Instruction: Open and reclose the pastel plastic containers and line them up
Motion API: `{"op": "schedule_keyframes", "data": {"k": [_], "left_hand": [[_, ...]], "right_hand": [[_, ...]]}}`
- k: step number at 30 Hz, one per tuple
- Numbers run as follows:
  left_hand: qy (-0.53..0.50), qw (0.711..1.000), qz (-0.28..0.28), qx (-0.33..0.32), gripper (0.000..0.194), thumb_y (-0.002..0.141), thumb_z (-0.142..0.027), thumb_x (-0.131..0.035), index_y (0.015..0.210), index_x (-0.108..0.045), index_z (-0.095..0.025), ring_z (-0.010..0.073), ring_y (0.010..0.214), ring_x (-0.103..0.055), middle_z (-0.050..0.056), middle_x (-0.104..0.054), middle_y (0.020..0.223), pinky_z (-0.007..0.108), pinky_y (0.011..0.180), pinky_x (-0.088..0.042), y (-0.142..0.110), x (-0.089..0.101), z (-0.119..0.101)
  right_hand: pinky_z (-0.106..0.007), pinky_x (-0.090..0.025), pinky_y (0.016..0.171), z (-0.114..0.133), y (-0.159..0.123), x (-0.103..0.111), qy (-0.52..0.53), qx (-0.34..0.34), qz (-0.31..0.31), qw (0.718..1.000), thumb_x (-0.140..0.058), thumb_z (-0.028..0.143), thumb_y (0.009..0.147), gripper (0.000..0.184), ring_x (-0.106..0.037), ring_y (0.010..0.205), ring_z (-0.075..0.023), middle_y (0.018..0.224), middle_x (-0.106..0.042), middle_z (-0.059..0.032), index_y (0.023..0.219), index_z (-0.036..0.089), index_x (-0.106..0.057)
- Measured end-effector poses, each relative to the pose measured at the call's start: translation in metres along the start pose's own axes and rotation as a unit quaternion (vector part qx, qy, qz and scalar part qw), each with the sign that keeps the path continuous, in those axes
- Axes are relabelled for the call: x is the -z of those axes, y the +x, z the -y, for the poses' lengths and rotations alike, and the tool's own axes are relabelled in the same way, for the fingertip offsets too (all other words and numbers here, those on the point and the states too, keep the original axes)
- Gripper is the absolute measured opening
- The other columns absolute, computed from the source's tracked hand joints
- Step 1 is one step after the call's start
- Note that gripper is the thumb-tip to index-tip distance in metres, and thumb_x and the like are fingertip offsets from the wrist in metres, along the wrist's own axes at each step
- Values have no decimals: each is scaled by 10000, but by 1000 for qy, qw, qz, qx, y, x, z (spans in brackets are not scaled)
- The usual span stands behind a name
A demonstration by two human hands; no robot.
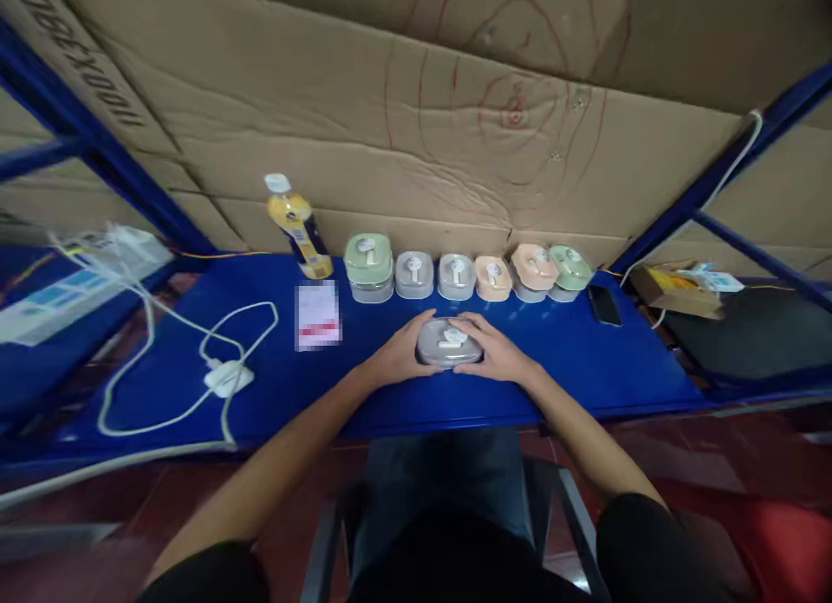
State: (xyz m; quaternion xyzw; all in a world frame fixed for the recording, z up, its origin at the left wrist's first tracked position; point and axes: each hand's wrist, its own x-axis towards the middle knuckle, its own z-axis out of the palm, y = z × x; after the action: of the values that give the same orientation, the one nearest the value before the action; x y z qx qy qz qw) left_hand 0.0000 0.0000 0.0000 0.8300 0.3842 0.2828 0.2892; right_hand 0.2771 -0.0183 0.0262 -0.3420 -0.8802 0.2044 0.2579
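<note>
Blue shelf point(585, 369), hands point(406, 352) point(497, 347) around seemingly grey container point(448, 352)

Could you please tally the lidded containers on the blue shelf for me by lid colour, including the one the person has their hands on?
Green lids: 2
Grey lids: 3, including the container under the left hand and right hand
Peach lids: 2
Total: 7
</note>
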Motion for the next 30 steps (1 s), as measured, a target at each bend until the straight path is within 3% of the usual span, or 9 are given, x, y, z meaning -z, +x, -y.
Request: {"op": "schedule_keyframes", "data": {"k": [4, 8, 10, 13, 16, 22, 24, 27, 30], "left_hand": [[-4, 1000, -21, -24, 1039, 783, -408, -871, 1622, -293, -203, 380, 1522, -453, 192, -444, 1645, 560, 1267, -386, -1, 0, -2], [-18, 998, -56, -27, 885, 895, -393, -756, 1616, -278, -206, 335, 1368, -607, 182, -578, 1495, 565, 1183, -488, -3, 2, -2], [-20, 998, -62, -22, 851, 914, -398, -736, 1612, -284, -214, 317, 1305, -644, 167, -610, 1436, 559, 1152, -518, -4, 3, -2], [-16, 998, -56, -28, 814, 928, -393, -722, 1603, -300, -222, 303, 1273, -652, 153, -614, 1409, 553, 1138, -531, -4, 4, -3], [-13, 998, -57, -39, 775, 934, -380, -708, 1587, -325, -218, 296, 1242, -658, 150, -614, 1387, 552, 1126, -539, -3, 4, -2], [11, 995, -86, -47, 690, 943, -378, -694, 1545, -394, -227, 295, 1219, -667, 137, -619, 1365, 513, 1080, -570, -4, 6, -2], [53, 989, -130, -52, 598, 955, -355, -672, 1495, -456, -218, 308, 1271, -642, 145, -614, 1384, 515, 1119, -538, -2, 11, -6], [148, 953, -263, -19, 504, 953, -329, -658, 1410, -529, -158, 360, 1363, -565, 203, -598, 1397, 549, 1184, -455, 12, 27, -14], [231, 903, -348, 102, 709, 898, -399, -725, 1477, -459, -86, 477, 1475, -416, 305, -443, 1548, 645, 1195, -372, 41, 54, -17]], "right_hand": [[-536, -525, 1139, -5, -8, 3, -26, -10, -33, 999, -842, 594, 821, 971, -588, 1327, -343, 1409, -534, -130, 1640, 337, -388], [-534, -550, 1095, -10, -5, 25, -104, -68, -139, 983, -813, 678, 800, 915, -635, 1238, -359, 1342, -576, -134, 1573, 313, -489], [-545, -552, 1063, -13, 7, 41, -172, -141, -209, 952, -772, 725, 806, 922, -637, 1205, -380, 1317, -576, -162, 1553, 255, -504], [-575, -536, 989, -19, 37, 64, -278, -260, -278, 882, -707, 763, 825, 953, -606, 1176, -423, 1287, -563, -216, 1537, 167, -493], [-597, -475, 984, -29, 71, 72, -336, -323, -274, 841, -644, 731, 879, 861, -572, 1174, -446, 1269, -566, -253, 1475, 121, -523], [-607, -416, 985, -46, 105, 56, -390, -372, -246, 806, -619, 657, 911, 807, -524, 1186, -480, 1242, -584, -342, 1367, -5, -548], [-627, -410, 987, -47, 107, 50, -393, -378, -253, 799, -607, 651, 916, 795, -504, 1208, -494, 1277, -563, -374, 1329, -26, -554], [-669, -399, 991, -42, 105, 47, -393, -366, -280, 796, -590, 668, 913, 807, -482, 1228, -510, 1304, -543, -387, 1324, -25, -537], [-680, -401, 992, -26, 95, 50, -390, -326, -314, 802, -567, 674, 923, 792, -485, 1216, -499, 1276, -552, -353, 1335, -3, -533]]}}
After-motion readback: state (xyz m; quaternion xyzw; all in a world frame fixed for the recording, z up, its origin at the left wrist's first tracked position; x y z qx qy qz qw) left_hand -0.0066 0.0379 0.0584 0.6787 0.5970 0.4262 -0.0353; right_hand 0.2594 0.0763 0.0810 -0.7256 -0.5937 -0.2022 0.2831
